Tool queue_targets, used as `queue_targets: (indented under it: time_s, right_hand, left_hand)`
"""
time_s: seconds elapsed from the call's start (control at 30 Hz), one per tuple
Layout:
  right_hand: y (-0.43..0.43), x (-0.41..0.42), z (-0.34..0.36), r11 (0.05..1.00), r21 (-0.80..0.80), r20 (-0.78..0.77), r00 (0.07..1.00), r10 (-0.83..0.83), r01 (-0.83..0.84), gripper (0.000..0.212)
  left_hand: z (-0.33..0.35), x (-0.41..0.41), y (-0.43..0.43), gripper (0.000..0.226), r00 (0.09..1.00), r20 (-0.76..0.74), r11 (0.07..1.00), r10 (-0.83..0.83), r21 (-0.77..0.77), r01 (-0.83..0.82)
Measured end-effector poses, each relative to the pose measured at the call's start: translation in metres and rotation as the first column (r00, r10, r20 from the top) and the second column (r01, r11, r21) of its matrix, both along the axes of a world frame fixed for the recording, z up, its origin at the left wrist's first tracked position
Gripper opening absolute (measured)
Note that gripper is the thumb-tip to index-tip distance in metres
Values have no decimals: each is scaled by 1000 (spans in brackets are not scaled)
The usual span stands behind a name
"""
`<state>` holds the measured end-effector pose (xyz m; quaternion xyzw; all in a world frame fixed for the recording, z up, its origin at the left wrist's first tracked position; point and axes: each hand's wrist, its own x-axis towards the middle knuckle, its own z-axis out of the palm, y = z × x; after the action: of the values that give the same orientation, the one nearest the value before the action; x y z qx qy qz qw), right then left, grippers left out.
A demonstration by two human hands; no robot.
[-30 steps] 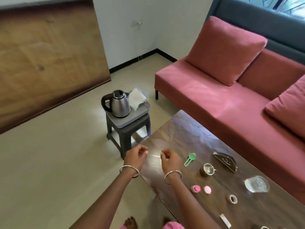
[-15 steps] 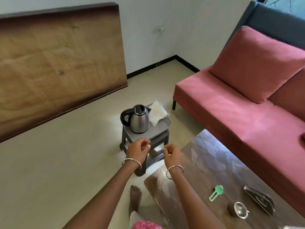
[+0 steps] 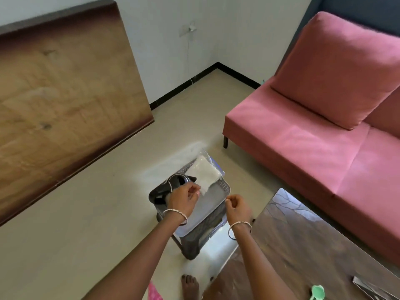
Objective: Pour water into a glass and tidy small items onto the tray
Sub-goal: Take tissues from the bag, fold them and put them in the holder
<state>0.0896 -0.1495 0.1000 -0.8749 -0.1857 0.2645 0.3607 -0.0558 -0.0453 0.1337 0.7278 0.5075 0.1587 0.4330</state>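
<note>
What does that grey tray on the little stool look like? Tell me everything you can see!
The grey plastic tray is rectangular, with rounded corners and a raised rim full of small holes. It lies flat on a dark grey plastic stool on the floor. A metal kettle with a black handle stands at its left end; a white packet in clear wrapping overhangs its far corner. The left hand hovers over it; contact is unclear.

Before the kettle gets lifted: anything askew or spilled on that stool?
No spill shows. The white packet lies askew on the tray, its far end overhanging the rim, beside the kettle.
</note>
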Motion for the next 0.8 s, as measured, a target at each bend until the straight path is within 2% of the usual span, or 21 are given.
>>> queue_targets:
  time_s: [0.3, 0.53, 0.67, 0.8]
  right_hand:
    - [85, 44, -42, 988, -97, -76, 989, -127, 120, 16]
    - [150, 75, -90, 923, -232, -80, 939, -333, 308, 19]
    - [179, 87, -123, 878, -326, -76, 915, -395, 352, 27]
    - [196, 102, -152, 785, -553, -120, 906, -407, 279, 54]
  left_hand:
    - [-34, 45, 107, 15, 996, 32, 995, -83, -45, 84]
    - [-90, 89, 202, 15, 981, -83, 982, -176, -83, 169]
    - [-134, 110, 248, 33, 935, -228, 957, -271, -169, 236]
    - [-170, 127, 278, 57, 862, -295, 889, -412, -337, 310]
